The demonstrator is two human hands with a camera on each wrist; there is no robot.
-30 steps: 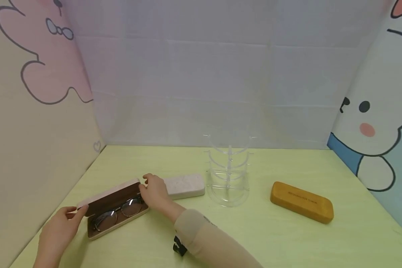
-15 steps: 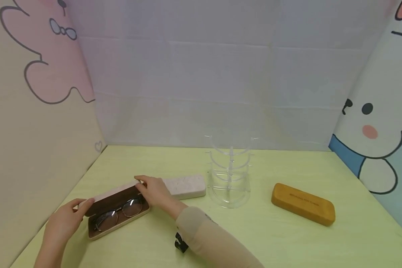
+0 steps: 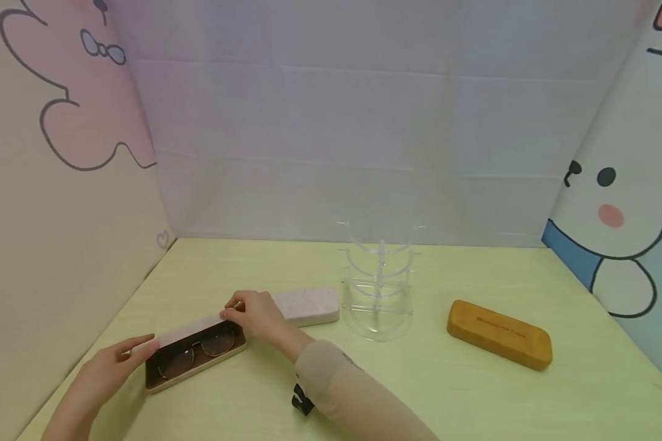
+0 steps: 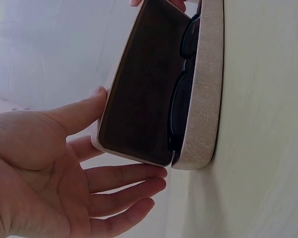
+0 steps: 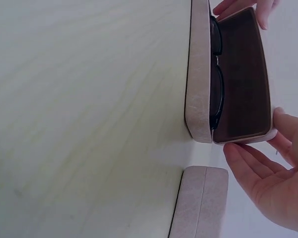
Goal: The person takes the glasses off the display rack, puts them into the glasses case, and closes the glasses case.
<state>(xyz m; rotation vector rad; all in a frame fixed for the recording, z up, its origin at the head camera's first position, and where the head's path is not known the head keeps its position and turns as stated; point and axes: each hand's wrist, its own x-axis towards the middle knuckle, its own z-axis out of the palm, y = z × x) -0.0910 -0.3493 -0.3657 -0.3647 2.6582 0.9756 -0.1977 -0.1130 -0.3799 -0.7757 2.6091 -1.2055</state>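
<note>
A pale, textured glasses case [image 3: 197, 369] lies at the left of the table in the head view, its dark-lined lid [image 4: 139, 84] partly raised. Inside its base rests a pair of glasses [image 5: 219, 89] with dark frames, under the lid's shadow. My left hand [image 3: 103, 370] pinches the lid's left end, thumb on the edge and other fingers spread around the corner. At the lid's right end my right hand [image 3: 256, 313] grips the corner between thumb and fingers. The back of the lid is hidden in both wrist views.
A second pale case [image 3: 311, 305], closed, lies just right of the right hand. Behind it to the right stands a clear tiered display rack [image 3: 379, 288]. A mustard case [image 3: 499, 335] sits farther right. A small black object [image 3: 302, 401] lies beside the right sleeve.
The lid has swung lower over the glasses, with both hands moving along with it. Less of its dark lining shows in the head view. The other cases and the rack stay put.
</note>
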